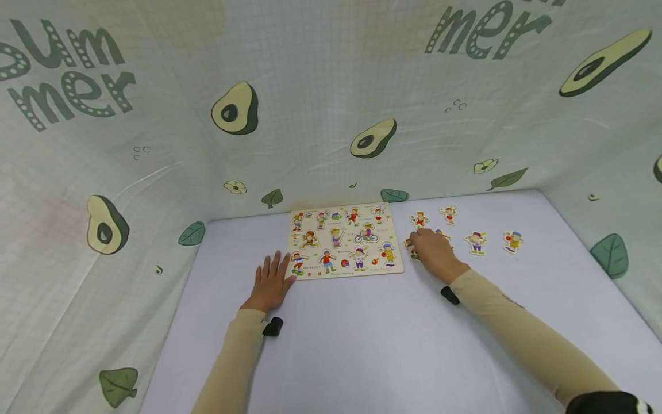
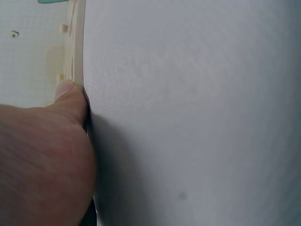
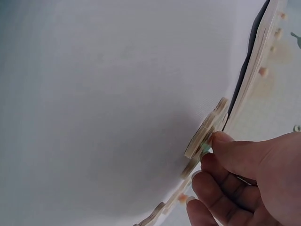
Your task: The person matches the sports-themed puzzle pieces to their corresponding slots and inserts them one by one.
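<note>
A cream wooden puzzle board (image 1: 320, 230) with printed children playing sports lies at the back of the table. My left hand (image 1: 270, 284) rests flat at its left edge with fingers spread. In the left wrist view the thumb (image 2: 68, 94) lies on the board's rim. Just right of the board my right hand (image 1: 433, 252) pinches a wooden puzzle piece (image 1: 410, 248) shaped like a child figure. In the right wrist view the thumb is at the piece's edge (image 3: 207, 129) and the other fingers (image 3: 211, 188) are curled; the piece is partly hidden in the head view.
More figure pieces lie to the right: a soccer-like figure (image 1: 419, 219), one behind it (image 1: 449, 214), a purple-clad one (image 1: 476, 242) and an orange-and-blue one (image 1: 513, 241). Another piece (image 1: 442, 234) is partly covered by the right hand. A patterned cloth wall (image 1: 310, 161) rises behind the table.
</note>
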Motion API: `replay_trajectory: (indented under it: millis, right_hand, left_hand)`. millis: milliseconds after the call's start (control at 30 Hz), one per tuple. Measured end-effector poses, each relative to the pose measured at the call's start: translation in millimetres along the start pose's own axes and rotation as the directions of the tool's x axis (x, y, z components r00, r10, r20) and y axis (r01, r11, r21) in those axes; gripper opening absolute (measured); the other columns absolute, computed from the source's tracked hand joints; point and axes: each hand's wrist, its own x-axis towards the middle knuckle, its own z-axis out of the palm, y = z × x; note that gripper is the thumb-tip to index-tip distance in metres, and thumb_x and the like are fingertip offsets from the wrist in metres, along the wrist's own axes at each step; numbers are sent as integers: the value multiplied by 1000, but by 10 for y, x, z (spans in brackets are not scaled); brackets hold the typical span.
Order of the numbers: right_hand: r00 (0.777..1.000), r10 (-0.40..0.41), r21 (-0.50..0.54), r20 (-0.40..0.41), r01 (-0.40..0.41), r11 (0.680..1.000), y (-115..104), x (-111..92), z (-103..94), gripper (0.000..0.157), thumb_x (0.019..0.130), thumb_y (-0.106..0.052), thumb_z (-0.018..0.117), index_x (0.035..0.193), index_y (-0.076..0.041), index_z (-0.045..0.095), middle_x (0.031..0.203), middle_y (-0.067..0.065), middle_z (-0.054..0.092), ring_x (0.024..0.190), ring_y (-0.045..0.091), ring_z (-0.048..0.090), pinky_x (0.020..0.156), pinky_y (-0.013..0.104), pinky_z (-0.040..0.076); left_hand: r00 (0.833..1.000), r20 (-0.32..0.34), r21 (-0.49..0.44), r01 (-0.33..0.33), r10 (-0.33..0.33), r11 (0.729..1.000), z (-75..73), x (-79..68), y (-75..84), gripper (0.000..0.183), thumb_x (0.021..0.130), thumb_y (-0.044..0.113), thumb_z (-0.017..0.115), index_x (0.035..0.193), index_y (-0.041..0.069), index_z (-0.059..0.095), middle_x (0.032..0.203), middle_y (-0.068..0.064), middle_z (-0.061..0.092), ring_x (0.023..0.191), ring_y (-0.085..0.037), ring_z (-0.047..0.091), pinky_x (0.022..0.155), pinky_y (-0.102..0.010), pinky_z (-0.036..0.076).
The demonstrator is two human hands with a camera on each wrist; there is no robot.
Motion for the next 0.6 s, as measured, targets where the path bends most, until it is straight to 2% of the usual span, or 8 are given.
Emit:
replay_trajectory:
  millis: [267, 433, 600]
  right_hand:
    - [998, -63, -67, -14, 62, 996, -6, -55, 19, 15, 82, 4, 66, 94, 4, 57, 84, 13, 56, 76, 27, 55, 58, 37, 49]
    - [997, -77, -75, -9, 76, 994, -18, -82, 25, 18, 84, 3, 64, 100, 4, 55, 88, 14, 55, 78, 26, 53, 60, 37, 49]
    - [995, -93, -60, -26, 92, 994, -75, -87, -57, 20, 84, -1, 66, 100, 2, 54, 89, 12, 54, 80, 26, 53, 64, 36, 48]
  left_hand:
    - [1000, -15, -11, -8, 8, 1000, -14, -12, 0, 63, 100, 41, 35, 150, 13, 10, 154, -15, 0, 139, -39, -3, 108, -56, 2]
    - [1000, -13, -12, -7, 6, 1000, 3, -13, -5, 63, 100, 42, 35, 150, 14, 10, 154, -15, 0, 139, -39, -3, 108, -56, 2]
    - [1000, 5, -16, 1, -1, 1000, 6, -8, -5, 64, 100, 43, 33, 151, 15, 8, 155, -13, -3, 139, -37, -6, 108, -55, 0]
